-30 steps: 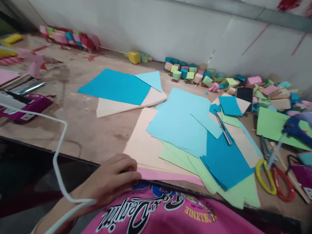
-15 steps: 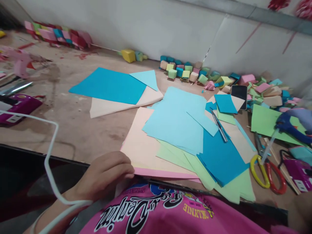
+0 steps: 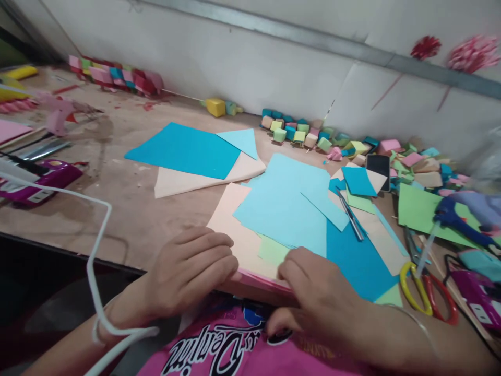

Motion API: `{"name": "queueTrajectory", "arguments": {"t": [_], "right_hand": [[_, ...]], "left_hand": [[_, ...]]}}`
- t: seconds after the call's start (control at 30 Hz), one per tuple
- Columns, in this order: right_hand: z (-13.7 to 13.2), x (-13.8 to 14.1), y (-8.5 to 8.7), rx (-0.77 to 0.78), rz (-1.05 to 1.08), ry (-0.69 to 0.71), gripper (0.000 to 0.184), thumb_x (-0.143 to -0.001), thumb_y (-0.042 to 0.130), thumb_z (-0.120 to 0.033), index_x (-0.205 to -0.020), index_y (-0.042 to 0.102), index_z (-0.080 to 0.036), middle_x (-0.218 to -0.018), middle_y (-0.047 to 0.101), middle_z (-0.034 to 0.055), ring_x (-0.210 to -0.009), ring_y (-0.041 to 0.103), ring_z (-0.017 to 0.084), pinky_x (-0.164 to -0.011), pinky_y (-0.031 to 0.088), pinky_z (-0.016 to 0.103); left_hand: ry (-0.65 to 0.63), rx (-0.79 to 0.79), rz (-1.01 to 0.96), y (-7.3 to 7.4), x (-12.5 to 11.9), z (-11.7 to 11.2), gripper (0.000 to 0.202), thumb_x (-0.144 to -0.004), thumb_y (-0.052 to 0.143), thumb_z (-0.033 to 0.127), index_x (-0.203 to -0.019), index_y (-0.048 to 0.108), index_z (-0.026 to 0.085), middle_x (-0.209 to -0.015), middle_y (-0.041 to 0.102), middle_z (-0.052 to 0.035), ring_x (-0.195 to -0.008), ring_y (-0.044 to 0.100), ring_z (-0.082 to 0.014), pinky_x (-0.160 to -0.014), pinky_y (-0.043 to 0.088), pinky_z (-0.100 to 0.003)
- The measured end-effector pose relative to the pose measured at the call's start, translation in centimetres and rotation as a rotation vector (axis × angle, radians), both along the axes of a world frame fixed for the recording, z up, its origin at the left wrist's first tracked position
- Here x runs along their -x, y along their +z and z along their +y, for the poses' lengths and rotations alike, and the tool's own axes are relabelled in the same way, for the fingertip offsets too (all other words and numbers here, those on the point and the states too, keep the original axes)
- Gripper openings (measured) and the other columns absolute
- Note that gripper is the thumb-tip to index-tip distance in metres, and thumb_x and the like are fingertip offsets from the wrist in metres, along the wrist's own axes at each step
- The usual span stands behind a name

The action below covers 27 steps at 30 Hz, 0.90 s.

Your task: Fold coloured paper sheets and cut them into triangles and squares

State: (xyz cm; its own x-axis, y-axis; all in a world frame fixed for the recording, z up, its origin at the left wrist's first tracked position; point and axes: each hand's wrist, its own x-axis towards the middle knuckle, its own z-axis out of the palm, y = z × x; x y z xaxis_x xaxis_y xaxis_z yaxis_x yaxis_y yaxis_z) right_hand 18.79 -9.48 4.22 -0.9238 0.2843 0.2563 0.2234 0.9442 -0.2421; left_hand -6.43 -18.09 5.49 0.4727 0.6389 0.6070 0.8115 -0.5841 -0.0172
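Observation:
Layered sheets of coloured craft paper lie at the table's near edge: peach sheets, pale blue sheets above them and darker blue ones at the right. My left hand rests on the near left corner of the stack, its fingers bent over the edge and its thumb hidden. At the near edge, my right hand has bent fingers touching the paper, with its thumb apart below them. A pink edge of paper shows between the hands. On the sheets at the right lies a slim metallic pen-like tool.
Scissors and a blue glue gun lie right, near a phone. Small paper blocks line the wall. Left are a pink glue gun, a purple device and a white cable.
My right hand has come in from the lower right to the stack's near edge. My left hand has moved slightly right and farther over the paper. The view has shifted a little upward.

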Motion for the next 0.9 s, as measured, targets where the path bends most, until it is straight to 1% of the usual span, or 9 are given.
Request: {"name": "queueTrajectory", "arguments": {"t": [0.03,0.1,0.17,0.23,0.37,0.47,0.63,0.77,0.9], "right_hand": [[0.2,1.3,-0.4,-0.043,0.052,-0.017,0.048,-0.087,0.050,-0.064,-0.074,0.054,-0.018,-0.071,0.054,0.0042,-0.064,0.046,0.017,-0.052,0.036,0.032],[0.1,3.2,-1.2,-0.160,0.146,-0.030,0.033,-0.097,0.045,-0.037,-0.070,0.051,-0.019,-0.064,0.050,0.0027,-0.059,0.041,0.017,-0.051,0.028,0.032],[-0.2,4.0,-1.7,-0.257,0.203,-0.010,0.030,-0.093,0.039,-0.011,-0.066,0.049,-0.019,-0.059,0.048,0.0025,-0.056,0.038,0.017,-0.050,0.022,0.033],[-0.5,3.9,-1.7,-0.301,0.208,0.028,0.032,-0.087,0.038,-0.002,-0.062,0.049,-0.019,-0.057,0.047,0.0030,-0.054,0.037,0.017,-0.050,0.020,0.034],[-0.5,2.9,-1.0,-0.360,0.195,0.111,0.021,-0.085,0.043,-0.004,-0.085,0.063,-0.008,-0.062,0.053,0.0053,-0.057,0.042,0.018,-0.050,0.024,0.034],[-0.5,2.3,-0.6,-0.402,0.200,0.145,0.038,-0.087,0.045,-0.010,-0.120,0.057,0.003,-0.069,0.057,0.0080,-0.062,0.049,0.019,-0.051,0.030,0.033],[-0.8,1.6,-1.1,-0.373,0.345,0.214,0.043,-0.086,0.042,-0.012,-0.123,0.056,0.004,-0.067,0.054,0.0077,-0.060,0.050,0.018,-0.051,0.034,0.033],[-1.2,0.5,-0.9,-0.205,0.420,0.231,0.043,-0.087,0.051,-0.015,-0.128,0.054,0.000,-0.073,0.058,0.0083,-0.066,0.054,0.019,-0.055,0.043,0.033],[-0.5,-3.1,1.5,0.100,0.289,0.105,0.056,-0.086,0.061,-0.021,-0.140,0.046,-0.014,-0.091,0.063,0.0114,-0.080,0.062,0.021,-0.060,0.053,0.031]], "left_hand": [[-0.012,0.010,-0.016,0.2,-0.2,0.3,0.006,-0.092,0.054,0.017,-0.090,0.060,0.017,-0.077,0.070,-0.0008,-0.084,0.068,-0.0176,-0.078,0.052,-0.032],[-0.041,0.029,-0.049,0.3,-0.5,0.9,0.012,-0.095,0.053,0.022,-0.085,0.057,0.017,-0.071,0.067,0.0006,-0.078,0.067,-0.0164,-0.073,0.052,-0.031],[-0.069,0.054,-0.079,0.1,-0.5,1.2,0.019,-0.096,0.052,0.031,-0.083,0.056,0.017,-0.069,0.066,0.0004,-0.076,0.066,-0.0160,-0.071,0.052,-0.030],[-0.086,0.073,-0.117,-0.3,-0.1,1.2,0.024,-0.096,0.052,0.038,-0.085,0.056,0.017,-0.071,0.067,-0.0008,-0.077,0.066,-0.0161,-0.071,0.053,-0.030],[-0.038,0.085,-0.110,-1.0,1.1,0.8,0.020,-0.098,0.048,0.033,-0.100,0.061,0.018,-0.084,0.072,-0.0024,-0.084,0.068,-0.0162,-0.077,0.054,-0.030],[-0.012,0.129,-0.089,-1.4,1.8,0.3,0.025,-0.099,0.045,0.034,-0.104,0.063,0.018,-0.092,0.073,-0.0048,-0.088,0.069,-0.0165,-0.079,0.055,-0.030],[0.031,0.199,-0.115,-2.3,3.2,-0.6,0.027,-0.097,0.050,0.027,-0.121,0.059,0.020,-0.111,0.071,-0.0070,-0.102,0.067,-0.0178,-0.089,0.054,-0.032],[0.078,0.175,-0.136,-3.1,4.3,-0.5,0.031,-0.095,0.050,0.020,-0.124,0.059,0.022,-0.114,0.070,-0.0059,-0.105,0.066,-0.0174,-0.093,0.053,-0.032],[0.122,0.180,-0.152,-3.5,4.5,0.1,0.030,-0.093,0.045,0.012,-0.110,0.067,0.022,-0.106,0.073,-0.0055,-0.098,0.068,-0.0166,-0.084,0.054,-0.029]]}}
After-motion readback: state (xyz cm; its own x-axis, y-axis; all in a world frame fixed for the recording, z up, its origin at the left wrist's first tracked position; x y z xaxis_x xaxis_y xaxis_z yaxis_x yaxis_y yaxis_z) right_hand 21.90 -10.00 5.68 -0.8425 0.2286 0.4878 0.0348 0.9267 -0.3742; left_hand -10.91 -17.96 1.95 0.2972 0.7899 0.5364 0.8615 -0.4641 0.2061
